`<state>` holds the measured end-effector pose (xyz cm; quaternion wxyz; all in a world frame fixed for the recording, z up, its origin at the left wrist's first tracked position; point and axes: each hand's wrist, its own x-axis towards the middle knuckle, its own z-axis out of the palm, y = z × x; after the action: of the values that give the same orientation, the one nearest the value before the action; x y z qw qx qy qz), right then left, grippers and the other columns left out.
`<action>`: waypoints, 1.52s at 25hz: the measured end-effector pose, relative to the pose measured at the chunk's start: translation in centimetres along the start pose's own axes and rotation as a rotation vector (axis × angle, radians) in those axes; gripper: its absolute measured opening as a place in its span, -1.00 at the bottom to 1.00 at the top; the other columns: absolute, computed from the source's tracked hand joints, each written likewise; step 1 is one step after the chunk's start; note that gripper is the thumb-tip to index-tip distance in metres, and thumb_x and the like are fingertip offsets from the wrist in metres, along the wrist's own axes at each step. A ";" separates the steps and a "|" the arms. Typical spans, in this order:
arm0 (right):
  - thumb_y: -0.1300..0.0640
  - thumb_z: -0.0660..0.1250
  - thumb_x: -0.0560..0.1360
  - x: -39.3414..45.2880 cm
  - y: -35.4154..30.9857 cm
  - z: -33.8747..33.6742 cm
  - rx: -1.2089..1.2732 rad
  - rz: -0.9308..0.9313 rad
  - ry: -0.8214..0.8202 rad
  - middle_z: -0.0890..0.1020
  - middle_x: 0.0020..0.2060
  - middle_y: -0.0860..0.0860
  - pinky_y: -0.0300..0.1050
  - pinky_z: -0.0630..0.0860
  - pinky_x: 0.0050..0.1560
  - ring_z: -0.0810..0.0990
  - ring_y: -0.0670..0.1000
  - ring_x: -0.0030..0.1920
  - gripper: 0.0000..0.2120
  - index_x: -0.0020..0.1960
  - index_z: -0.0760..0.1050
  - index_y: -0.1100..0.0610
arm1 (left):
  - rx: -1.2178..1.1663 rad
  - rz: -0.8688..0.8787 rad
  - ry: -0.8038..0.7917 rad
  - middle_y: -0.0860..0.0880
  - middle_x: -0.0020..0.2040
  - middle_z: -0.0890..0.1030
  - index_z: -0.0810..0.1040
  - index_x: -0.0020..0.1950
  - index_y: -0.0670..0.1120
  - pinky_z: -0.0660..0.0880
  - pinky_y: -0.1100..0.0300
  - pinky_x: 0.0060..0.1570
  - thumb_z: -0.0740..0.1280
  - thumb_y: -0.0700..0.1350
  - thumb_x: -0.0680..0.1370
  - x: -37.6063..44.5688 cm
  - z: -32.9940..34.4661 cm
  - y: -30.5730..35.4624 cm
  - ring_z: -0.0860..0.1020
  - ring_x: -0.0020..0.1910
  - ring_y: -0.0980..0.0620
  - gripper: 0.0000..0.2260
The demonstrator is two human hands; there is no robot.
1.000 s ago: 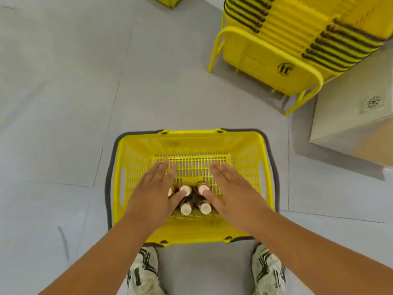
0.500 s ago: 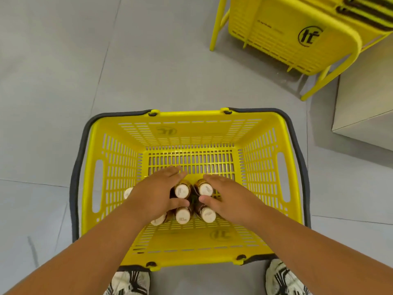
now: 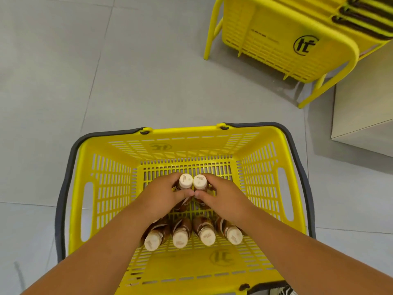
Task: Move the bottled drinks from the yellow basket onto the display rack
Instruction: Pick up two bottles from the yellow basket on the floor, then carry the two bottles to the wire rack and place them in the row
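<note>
Bottled drinks stand inside the yellow basket (image 3: 110,188), which sits on the grey tiled floor (image 3: 63,71) directly below my camera. I count six brown bottles with cream caps. Two stand side by side near the basket's middle, caps touching: the left-hand bottle (image 3: 184,181) and the right-hand bottle (image 3: 200,182). My left hand (image 3: 163,196) wraps the first, fingers curled round its body below the cap. My right hand (image 3: 221,199) wraps the second in the same manner (the two thumbs meet just under the caps). The remaining four bottles (image 3: 192,236) form a row nearer to me, caps leaning toward the camera, partly covered by my forearms. The basket's dark grey handles (image 3: 61,199) lie folded down along its rim. A stack of yellow baskets (image 3: 276,39) on a yellow frame stands well apart at upper right, beside a pale cabinet (image 3: 365,99).
</note>
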<state>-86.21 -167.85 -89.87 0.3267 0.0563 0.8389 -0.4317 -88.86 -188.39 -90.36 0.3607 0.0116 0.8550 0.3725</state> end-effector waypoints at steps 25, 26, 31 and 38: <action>0.12 0.58 0.43 -28.0 -35.3 -26.0 0.265 -0.110 0.278 0.74 -0.14 -0.24 -0.23 0.62 0.06 0.69 -0.22 -0.05 -0.75 -0.14 0.65 -0.24 | -0.161 0.107 0.253 0.17 -0.05 0.70 0.65 0.09 0.07 0.53 0.16 0.09 0.56 -0.06 0.46 -27.3 -27.4 34.5 0.62 0.00 0.26 -0.77; 0.13 0.57 0.45 -30.5 -37.6 -27.5 0.253 -0.123 0.272 0.72 -0.18 -0.29 -0.35 0.58 0.00 0.67 -0.28 -0.09 -0.76 -0.15 0.64 -0.22 | -0.159 0.114 0.260 0.16 -0.05 0.70 0.65 0.09 0.07 0.53 0.10 0.11 0.56 -0.06 0.46 -29.7 -28.8 36.7 0.63 0.01 0.21 -0.77; 0.11 0.59 0.43 -40.7 -46.5 -33.7 0.212 -0.180 0.349 0.75 -0.11 -0.16 -0.20 0.59 0.04 0.69 -0.22 -0.06 -0.86 -0.04 0.71 -0.04 | -0.251 0.150 0.413 0.13 0.00 0.73 0.66 0.14 0.08 0.54 0.08 0.15 0.59 -0.07 0.43 -39.9 -34.4 44.9 0.66 0.06 0.12 -0.69; -0.04 0.61 0.38 -50.0 -57.4 -38.1 0.140 -0.276 0.539 0.75 -0.09 -0.15 0.03 0.63 0.13 0.71 -0.02 0.01 -0.81 -0.03 0.71 -0.12 | -0.261 0.317 0.506 0.10 -0.13 0.72 0.67 -0.02 0.08 0.53 0.07 0.04 0.56 -0.09 0.46 -49.8 -43.0 54.1 0.64 -0.11 0.13 -0.84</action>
<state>-87.85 -165.16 -4.83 0.0263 0.0767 0.8633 -0.4982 -92.39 -190.74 -5.24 0.0725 0.0054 0.8500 0.5217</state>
